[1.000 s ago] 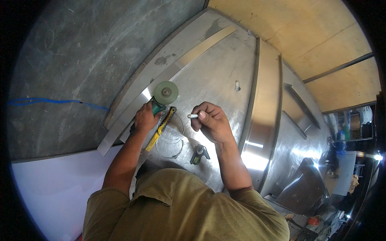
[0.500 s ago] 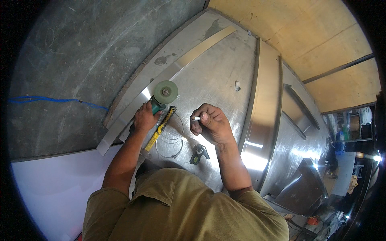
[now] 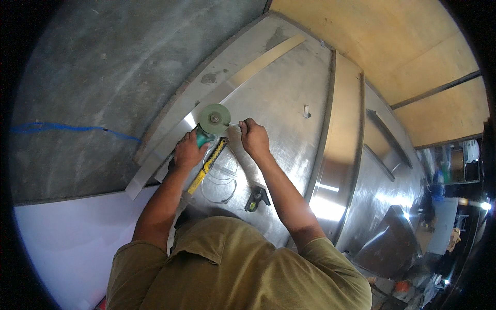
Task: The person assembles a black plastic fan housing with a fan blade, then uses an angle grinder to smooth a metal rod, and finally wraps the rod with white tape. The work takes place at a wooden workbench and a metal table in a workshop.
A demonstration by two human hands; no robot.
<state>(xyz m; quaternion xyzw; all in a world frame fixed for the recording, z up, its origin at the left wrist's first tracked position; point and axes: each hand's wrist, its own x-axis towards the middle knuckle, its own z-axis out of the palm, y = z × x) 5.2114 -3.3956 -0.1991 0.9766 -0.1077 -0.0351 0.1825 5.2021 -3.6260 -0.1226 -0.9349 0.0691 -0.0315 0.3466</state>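
Note:
My left hand is closed round the green body of an angle grinder, whose grey-green disc faces up. My right hand pinches a thin, light-coloured rod, its tip at the right edge of the disc; whether it touches cannot be made out. Below the grinder a long yellow-and-black tool lies aslant on the metal sheet. Beside it are loops of thin wire. A small black combination square head with a green vial sits closer to my body.
A large shiny metal sheet forms the work surface. A long metal strip runs along its left side, and a folded metal channel crosses on the right. Blue cord lies on the concrete floor. A white panel stands at lower left.
My right hand has moved left and up, bringing the rod from over the sheet to the disc's edge, and has turned. My left hand and the grinder have stayed nearly still.

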